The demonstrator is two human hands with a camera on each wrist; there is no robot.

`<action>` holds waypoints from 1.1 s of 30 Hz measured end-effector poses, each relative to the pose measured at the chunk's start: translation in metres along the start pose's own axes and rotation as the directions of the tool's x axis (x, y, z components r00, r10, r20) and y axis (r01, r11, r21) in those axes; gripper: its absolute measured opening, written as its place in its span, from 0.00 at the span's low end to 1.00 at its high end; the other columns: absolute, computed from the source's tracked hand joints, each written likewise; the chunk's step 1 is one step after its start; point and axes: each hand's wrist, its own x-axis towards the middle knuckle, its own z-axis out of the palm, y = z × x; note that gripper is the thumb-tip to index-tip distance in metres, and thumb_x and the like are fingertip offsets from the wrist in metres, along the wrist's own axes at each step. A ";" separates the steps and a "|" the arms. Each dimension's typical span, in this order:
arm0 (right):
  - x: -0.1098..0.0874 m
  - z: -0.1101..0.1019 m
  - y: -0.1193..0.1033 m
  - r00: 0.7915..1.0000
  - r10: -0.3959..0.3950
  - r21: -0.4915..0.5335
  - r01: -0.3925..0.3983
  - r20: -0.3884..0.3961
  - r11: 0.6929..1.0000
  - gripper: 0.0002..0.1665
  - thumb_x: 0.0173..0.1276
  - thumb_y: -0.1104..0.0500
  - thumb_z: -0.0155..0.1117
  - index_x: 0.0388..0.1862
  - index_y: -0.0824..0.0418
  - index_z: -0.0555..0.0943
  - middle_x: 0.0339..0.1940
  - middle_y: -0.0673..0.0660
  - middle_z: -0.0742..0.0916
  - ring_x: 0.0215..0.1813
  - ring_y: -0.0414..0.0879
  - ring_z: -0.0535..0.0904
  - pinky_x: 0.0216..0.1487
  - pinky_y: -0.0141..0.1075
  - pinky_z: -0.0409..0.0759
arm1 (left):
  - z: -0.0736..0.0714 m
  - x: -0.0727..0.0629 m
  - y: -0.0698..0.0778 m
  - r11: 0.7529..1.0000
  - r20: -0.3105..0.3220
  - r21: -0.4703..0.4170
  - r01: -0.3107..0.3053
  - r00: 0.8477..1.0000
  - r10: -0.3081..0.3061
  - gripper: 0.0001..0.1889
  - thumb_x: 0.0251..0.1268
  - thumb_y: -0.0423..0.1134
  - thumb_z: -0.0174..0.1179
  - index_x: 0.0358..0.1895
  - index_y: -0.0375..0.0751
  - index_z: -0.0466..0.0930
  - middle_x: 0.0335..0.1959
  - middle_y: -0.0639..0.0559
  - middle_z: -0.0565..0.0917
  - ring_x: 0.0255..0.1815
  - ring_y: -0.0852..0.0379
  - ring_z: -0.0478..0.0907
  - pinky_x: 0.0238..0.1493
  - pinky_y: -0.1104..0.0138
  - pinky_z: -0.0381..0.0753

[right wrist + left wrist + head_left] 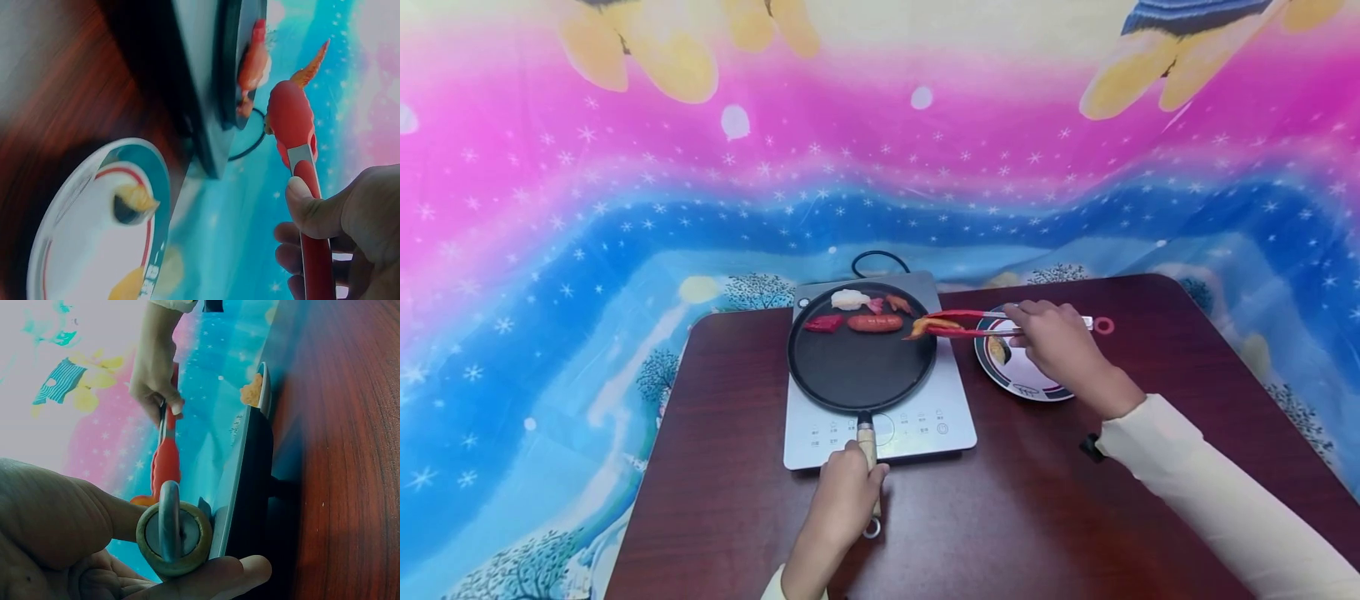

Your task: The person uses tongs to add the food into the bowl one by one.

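Note:
My left hand [847, 492] grips the wooden handle [867, 446] of a round black frying pan [857, 371], which sits on a silver induction cooker [955, 417]. In my right hand [1060, 337] is a pair of red-tipped tongs [292, 119], squeezed around an orange-yellow food piece [925, 325] above the pan's right edge. Inside the pan lie a scored sausage [875, 322], a dark red piece [823, 323], a white piece [850, 299] and a small reddish-orange piece [898, 304]. Beneath my right hand, partly hidden, is a patterned plate [69, 187] bearing a yellow-and-dark piece [134, 203] and another yellow piece [127, 286].
The cooker and plate stand on a dark red wooden table [1000, 517]. A black cord [880, 252] loops behind the cooker. A colourful snowflake-patterned cloth [850, 167] hangs behind and around the table.

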 end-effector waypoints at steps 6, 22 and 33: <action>0.012 0.001 -0.019 0.999 0.016 0.019 -0.017 0.039 1.000 0.29 0.68 0.60 0.72 0.67 0.64 0.79 0.55 0.65 0.87 0.56 0.62 0.83 0.50 0.59 0.80 | -0.001 0.000 0.000 1.000 -0.001 0.007 -0.002 1.000 0.002 0.13 0.65 0.35 0.68 0.36 0.26 0.76 0.21 0.45 0.76 0.19 0.56 0.76 0.21 0.67 0.78; 0.042 0.019 -0.065 0.998 -0.051 -0.074 0.053 0.022 0.996 0.26 0.66 0.58 0.74 0.63 0.60 0.81 0.50 0.59 0.89 0.50 0.57 0.84 0.45 0.51 0.79 | -0.001 0.001 0.001 1.000 -0.002 0.005 0.000 1.000 0.000 0.14 0.65 0.35 0.68 0.37 0.25 0.76 0.21 0.45 0.76 0.18 0.56 0.76 0.20 0.68 0.77; 0.052 0.041 -0.100 0.993 -0.113 -0.154 0.108 -0.025 0.982 0.28 0.69 0.59 0.71 0.67 0.59 0.79 0.56 0.58 0.88 0.53 0.55 0.82 0.49 0.49 0.77 | 0.000 0.000 0.000 1.000 -0.006 0.006 -0.009 1.000 0.009 0.14 0.64 0.35 0.69 0.36 0.26 0.76 0.21 0.46 0.76 0.19 0.56 0.76 0.22 0.68 0.78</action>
